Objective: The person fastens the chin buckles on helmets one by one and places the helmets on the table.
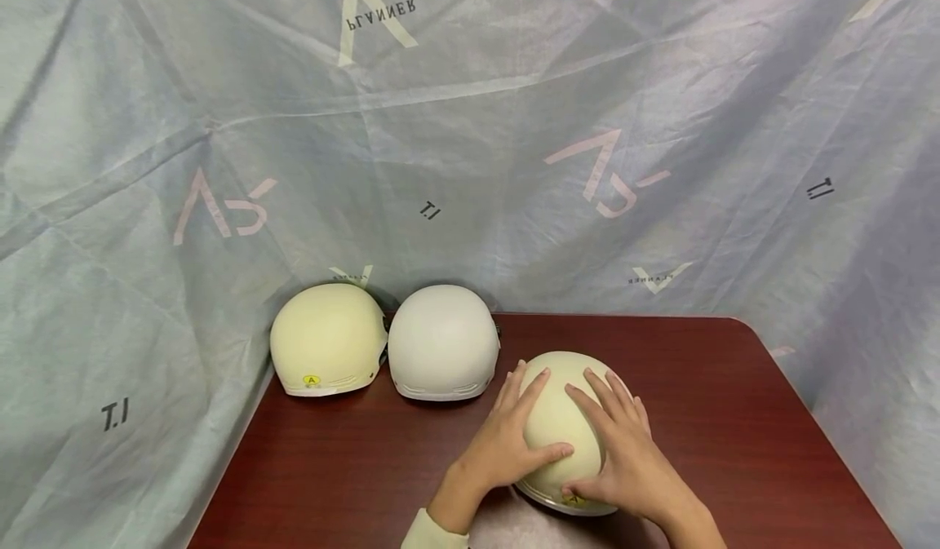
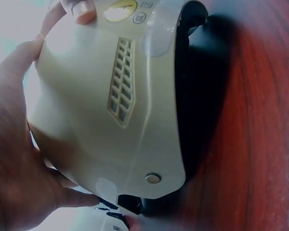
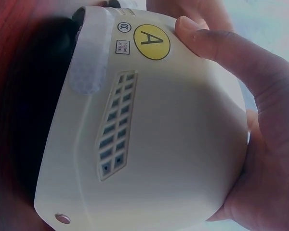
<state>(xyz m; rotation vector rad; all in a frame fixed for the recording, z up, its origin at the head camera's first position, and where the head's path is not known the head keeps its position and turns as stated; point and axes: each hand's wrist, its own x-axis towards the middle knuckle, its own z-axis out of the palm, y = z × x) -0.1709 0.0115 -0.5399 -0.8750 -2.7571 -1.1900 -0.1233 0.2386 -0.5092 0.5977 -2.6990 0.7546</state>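
A cream helmet (image 1: 556, 418) sits dome up at the near side of the table. My left hand (image 1: 501, 449) lies over its left side with fingers and thumb spread. On the opposite side my right hand (image 1: 624, 451) presses the dome, its fingers spread and reaching toward the top. Both thumbs lie on the side nearest me, close to a round yellow sticker (image 3: 152, 42) marked A. A slanted vent grille (image 3: 116, 126) and a clear strip at the rim (image 3: 91, 57) show in the right wrist view. In the left wrist view, dark shadow fills the space under the rim.
A second cream helmet (image 1: 326, 333) and a white helmet (image 1: 444, 341) stand side by side at the table's back left. The dark red wooden table (image 1: 705, 378) ends against grey printed fabric (image 1: 470, 166), which hangs behind and along both sides.
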